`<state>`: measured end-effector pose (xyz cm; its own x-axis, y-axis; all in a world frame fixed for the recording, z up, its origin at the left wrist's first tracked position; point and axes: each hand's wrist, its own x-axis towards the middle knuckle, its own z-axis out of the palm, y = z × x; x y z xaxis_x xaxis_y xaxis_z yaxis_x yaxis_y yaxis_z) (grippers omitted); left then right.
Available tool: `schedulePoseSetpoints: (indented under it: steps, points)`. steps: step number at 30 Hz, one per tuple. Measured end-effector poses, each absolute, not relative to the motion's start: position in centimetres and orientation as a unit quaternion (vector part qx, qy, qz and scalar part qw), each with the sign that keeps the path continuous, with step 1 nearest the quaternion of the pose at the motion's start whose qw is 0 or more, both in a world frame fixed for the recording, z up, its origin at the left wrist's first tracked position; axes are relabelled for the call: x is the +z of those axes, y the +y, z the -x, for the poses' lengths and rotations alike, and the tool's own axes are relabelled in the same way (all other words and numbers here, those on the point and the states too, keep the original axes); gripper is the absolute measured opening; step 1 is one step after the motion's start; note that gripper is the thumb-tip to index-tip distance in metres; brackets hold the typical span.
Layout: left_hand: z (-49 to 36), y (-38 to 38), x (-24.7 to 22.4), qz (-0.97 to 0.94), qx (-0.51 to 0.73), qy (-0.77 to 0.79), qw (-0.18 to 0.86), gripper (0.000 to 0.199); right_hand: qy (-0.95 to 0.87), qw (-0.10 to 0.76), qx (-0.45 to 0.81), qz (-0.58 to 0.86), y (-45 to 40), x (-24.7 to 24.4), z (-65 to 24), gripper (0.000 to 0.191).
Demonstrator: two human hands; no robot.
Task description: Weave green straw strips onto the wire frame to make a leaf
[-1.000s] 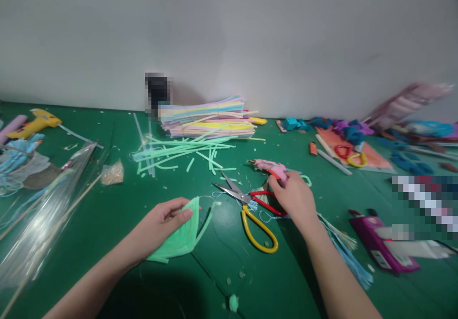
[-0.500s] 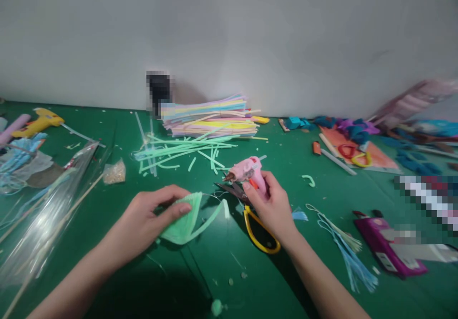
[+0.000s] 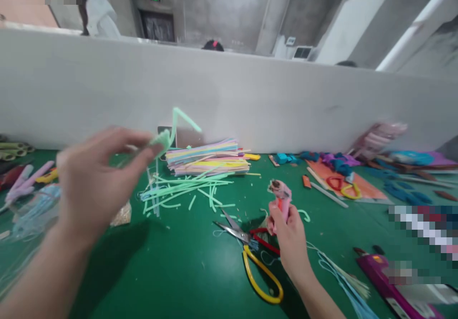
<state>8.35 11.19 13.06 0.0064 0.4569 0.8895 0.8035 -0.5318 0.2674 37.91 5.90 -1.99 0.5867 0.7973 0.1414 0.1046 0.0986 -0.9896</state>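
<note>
The green piece (image 3: pixel 162 139) is in the air over the surface (image 3: pixel 171 271), pinched by the left hand's (image 3: pixel 96 175) fingers; its body looks formed, though blur hides how completely. A bent strip (image 3: pixel 186 119) juts from it, apparently not yet fixed down. The right hand's (image 3: pixel 291 235) fingers wrap the glue gun (image 3: pixel 281 198), well apart from the piece. Open scissors (image 3: pixel 245 237) lie nearby; loose strips (image 3: pixel 189 185) lie beyond, unused.

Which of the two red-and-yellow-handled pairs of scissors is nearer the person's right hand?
The front scissors, blades apart on the green table, close by the right hand; the other scissors lie farther back, on the orange sheet.
</note>
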Motion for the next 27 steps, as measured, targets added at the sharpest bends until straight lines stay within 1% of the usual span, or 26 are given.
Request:
schedulePoseSetpoints:
  steps: [1,2,4,6,9,11,15,19,24,27]
  points:
    - [-8.5,11.2,12.2,0.715,-0.513,-0.434,0.192,0.013,-0.349,0.660,0.305,0.592,5.9,-1.3,-37.6,0.035]
    - [-8.7,11.2,11.3,0.730,-0.511,-0.394,0.225,0.014,-0.335,0.677,0.333,0.565,5.9,-0.4,-37.2,0.036]
    - [-9.3,11.3,9.8,0.742,-0.519,-0.332,0.265,0.023,-0.333,0.695,0.370,0.520,5.9,1.9,-36.1,0.037]
    - [-10.2,11.2,8.9,0.760,-0.495,-0.305,0.291,0.030,-0.340,0.713,0.385,0.477,5.9,4.3,-34.7,0.037]
    - [-12.0,10.4,8.6,0.773,-0.477,-0.239,0.343,0.034,-0.340,0.714,0.453,0.412,5.7,7.3,-32.6,0.037]
    - [-13.2,9.5,8.9,0.780,-0.466,-0.202,0.366,0.029,-0.320,0.728,0.464,0.392,5.4,8.5,-31.8,0.037]
    - [-14.8,8.3,9.1,0.787,-0.433,-0.167,0.406,0.021,-0.302,0.745,0.441,0.400,4.7,8.9,-31.3,0.036]
    - [-15.3,8.6,8.3,0.792,-0.417,-0.157,0.417,0.022,-0.302,0.747,0.415,0.422,4.8,8.4,-31.8,0.041]
    - [-15.5,9.2,7.4,0.793,-0.378,-0.160,0.450,0.020,-0.265,0.717,0.508,0.397,5.8,7.6,-32.0,0.040]
    - [-15.4,9.4,6.9,0.803,-0.362,-0.153,0.449,0.018,-0.270,0.696,0.547,0.379,6.2,7.2,-31.6,0.037]
